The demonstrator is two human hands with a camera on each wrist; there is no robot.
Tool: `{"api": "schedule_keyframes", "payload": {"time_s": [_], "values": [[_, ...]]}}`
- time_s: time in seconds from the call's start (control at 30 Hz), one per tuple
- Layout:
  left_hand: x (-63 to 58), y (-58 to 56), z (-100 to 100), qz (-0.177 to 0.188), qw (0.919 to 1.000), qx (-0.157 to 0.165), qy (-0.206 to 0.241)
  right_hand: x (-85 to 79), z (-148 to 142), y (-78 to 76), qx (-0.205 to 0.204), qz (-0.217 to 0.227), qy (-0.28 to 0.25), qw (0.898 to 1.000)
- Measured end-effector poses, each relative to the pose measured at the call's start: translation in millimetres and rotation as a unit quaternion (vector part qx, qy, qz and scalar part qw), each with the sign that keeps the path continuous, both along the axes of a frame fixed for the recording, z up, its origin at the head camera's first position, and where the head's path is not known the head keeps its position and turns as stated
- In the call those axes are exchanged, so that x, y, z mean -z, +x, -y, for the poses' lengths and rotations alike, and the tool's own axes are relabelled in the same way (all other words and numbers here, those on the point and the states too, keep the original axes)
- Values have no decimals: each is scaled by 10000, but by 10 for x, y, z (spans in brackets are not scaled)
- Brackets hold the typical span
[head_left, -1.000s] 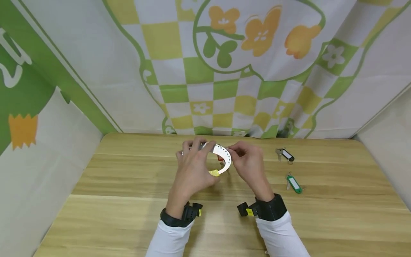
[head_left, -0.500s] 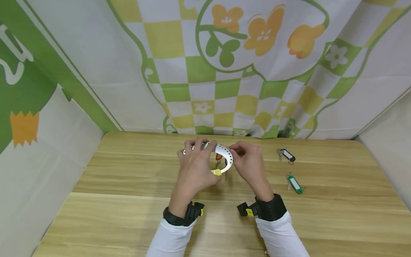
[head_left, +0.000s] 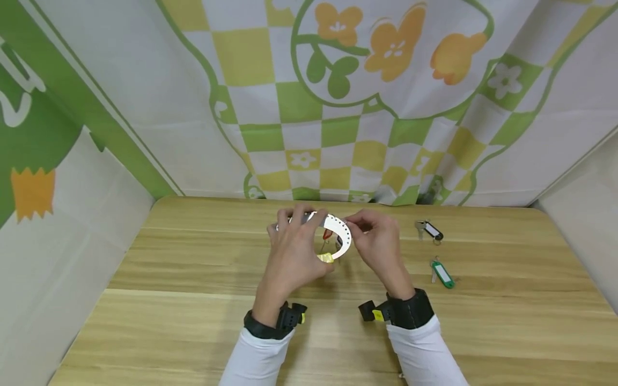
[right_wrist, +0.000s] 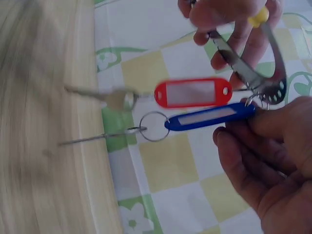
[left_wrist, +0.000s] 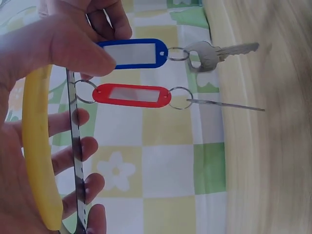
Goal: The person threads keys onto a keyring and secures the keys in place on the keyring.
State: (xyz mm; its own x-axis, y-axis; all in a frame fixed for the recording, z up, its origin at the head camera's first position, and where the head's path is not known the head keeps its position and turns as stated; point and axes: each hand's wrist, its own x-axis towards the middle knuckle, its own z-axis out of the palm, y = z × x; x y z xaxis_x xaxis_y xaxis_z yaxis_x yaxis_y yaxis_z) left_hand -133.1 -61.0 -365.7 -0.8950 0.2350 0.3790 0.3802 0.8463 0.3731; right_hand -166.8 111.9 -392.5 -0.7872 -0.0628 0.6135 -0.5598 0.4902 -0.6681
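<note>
My left hand [head_left: 294, 252] grips a curved, flat metal key holder [head_left: 341, 230] with small holes along its edge and a yellow handle [left_wrist: 41, 151]. Its fingers curl round the metal band. At the holder's right end, my right hand [head_left: 379, 246] pinches the ring end of a blue key tag [right_wrist: 209, 117], close to the holes; the fingertips partly cover the ring. A red key tag [right_wrist: 190, 92] hangs from the holder by its own ring. Each tag carries one key, such as the key [left_wrist: 209, 56] on the blue one.
To the right on the wooden table [head_left: 169, 321] lie a black key tag [head_left: 433, 231] with a key and a green key tag [head_left: 442, 274] with a key. A checked, flowered curtain [head_left: 338, 134] hangs behind the table's far edge.
The key holder has shifted slightly right with both hands. The hanging red tag and its key have swung a little. Both hands keep their hold.
</note>
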Motion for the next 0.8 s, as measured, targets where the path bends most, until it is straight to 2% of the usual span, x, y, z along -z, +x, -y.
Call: {"api": "schedule_keyframes", "payload": {"time_s": [0.17,0.47,0.6,0.8], "values": [[-8,6,31,142,9998,90,48,3,-18,3,-304,-334,189,9988],[-16,2,61,409,9990,155,-35,4,-33,15,-492,-311,441,9973],[-29,5,77,427,9989,160,-50,17,-31,2,-543,-155,301,9980],[-33,5,109,346,9990,267,-78,30,-37,-13,-689,419,-18,9967]]}}
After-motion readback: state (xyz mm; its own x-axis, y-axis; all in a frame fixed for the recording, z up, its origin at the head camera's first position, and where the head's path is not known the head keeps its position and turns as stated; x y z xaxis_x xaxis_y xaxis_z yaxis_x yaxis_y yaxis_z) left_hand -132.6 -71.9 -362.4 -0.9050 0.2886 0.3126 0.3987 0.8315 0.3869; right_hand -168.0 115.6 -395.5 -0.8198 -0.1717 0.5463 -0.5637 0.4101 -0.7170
